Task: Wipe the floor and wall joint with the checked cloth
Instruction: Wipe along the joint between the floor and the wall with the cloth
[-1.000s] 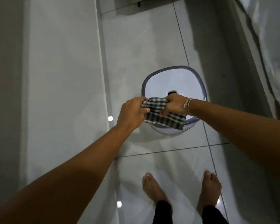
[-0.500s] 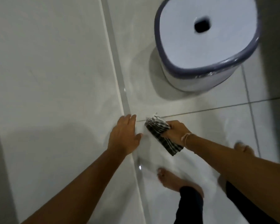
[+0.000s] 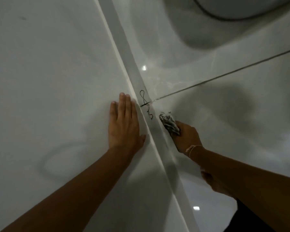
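Observation:
The checked cloth (image 3: 169, 123) is bunched in my right hand (image 3: 187, 137), which presses it against the floor and wall joint (image 3: 129, 57), a grey strip running diagonally through the view. A thin black squiggle (image 3: 146, 104) lies on the strip just ahead of the cloth. My left hand (image 3: 124, 124) rests flat on the white wall (image 3: 45, 77), fingers together and pointing up, its thumb side near the joint.
The white stool with a dark rim (image 3: 238, 9) stands on the glossy floor tiles (image 3: 233, 114) at the top right. A dark grout line (image 3: 224, 75) crosses the floor to the joint. My bare foot (image 3: 214, 183) shows under my right forearm.
I have crouched close to the floor. The cloth went from both hands above the stool down to the joint in my right hand alone; my left hand moved onto the wall.

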